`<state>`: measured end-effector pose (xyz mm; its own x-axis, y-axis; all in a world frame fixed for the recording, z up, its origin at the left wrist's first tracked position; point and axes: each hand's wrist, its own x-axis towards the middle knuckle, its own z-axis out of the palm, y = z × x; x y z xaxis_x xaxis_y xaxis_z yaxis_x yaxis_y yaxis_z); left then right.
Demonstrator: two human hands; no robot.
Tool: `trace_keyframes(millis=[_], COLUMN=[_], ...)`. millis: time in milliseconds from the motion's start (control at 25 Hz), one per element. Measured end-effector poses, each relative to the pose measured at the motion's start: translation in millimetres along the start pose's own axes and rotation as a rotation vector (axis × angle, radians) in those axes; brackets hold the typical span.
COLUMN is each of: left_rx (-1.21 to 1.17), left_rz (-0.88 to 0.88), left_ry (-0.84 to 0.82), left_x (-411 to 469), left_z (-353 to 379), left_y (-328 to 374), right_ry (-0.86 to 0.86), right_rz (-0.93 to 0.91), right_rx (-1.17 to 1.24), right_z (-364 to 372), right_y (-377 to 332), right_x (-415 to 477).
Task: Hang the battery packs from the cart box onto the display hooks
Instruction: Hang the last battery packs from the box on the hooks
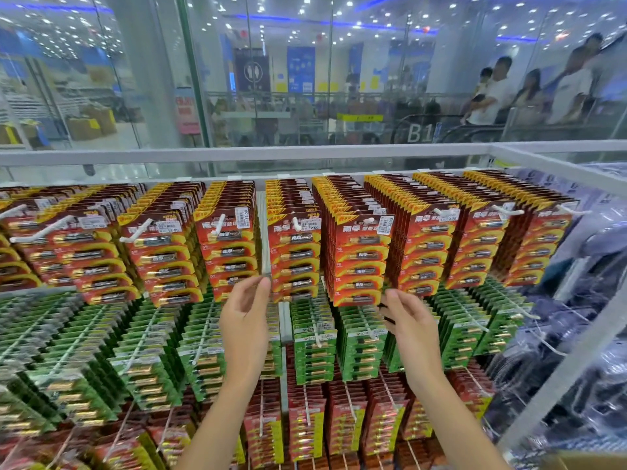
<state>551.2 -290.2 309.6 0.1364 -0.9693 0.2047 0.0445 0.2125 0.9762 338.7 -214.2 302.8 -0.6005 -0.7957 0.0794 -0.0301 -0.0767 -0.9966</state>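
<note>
Red battery packs (294, 252) hang in dense stacks on white display hooks (296, 222) along the top row. My left hand (246, 320) is raised with its fingertips touching the lower left edge of the middle red stack. My right hand (412, 325) is raised too, and its fingertips touch the lower right corner of the neighbouring red stack (360, 266). Neither hand visibly holds a loose pack. A corner of the brown cardboard box (583, 462) shows at the bottom right.
Green battery packs (315, 354) fill the row below, with more red packs (305, 422) under them. A white shelf frame (559, 378) borders the display on the right, with bagged dark goods (583, 300) beyond it. Behind a glass wall, people ride an escalator (509, 96).
</note>
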Motion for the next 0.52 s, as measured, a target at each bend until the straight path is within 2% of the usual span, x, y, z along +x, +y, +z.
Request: trace_keyframes(millis=[120,240,400,520], left_rx=[0.000,0.008,0.004,0.056], left_rz=[-0.064,-0.185,-0.398,-0.472], left_ry=[-0.018,-0.107,-0.215,-0.351], left_x=[-22,-52,-93,-125], left_z=[-15,-19,-1,21], left_y=[-22,-51,-96,-125], right_ry=[0.044,0.149,0.324,0.437], right_rz=[0.075,0.174,0.277,0.339], right_rx=[0.019,0.003,-0.043,-0.060], right_z=[-19,-44,-89,-123], right_y=[19,49,90,108], right_x=[-20,-47,-93,-130])
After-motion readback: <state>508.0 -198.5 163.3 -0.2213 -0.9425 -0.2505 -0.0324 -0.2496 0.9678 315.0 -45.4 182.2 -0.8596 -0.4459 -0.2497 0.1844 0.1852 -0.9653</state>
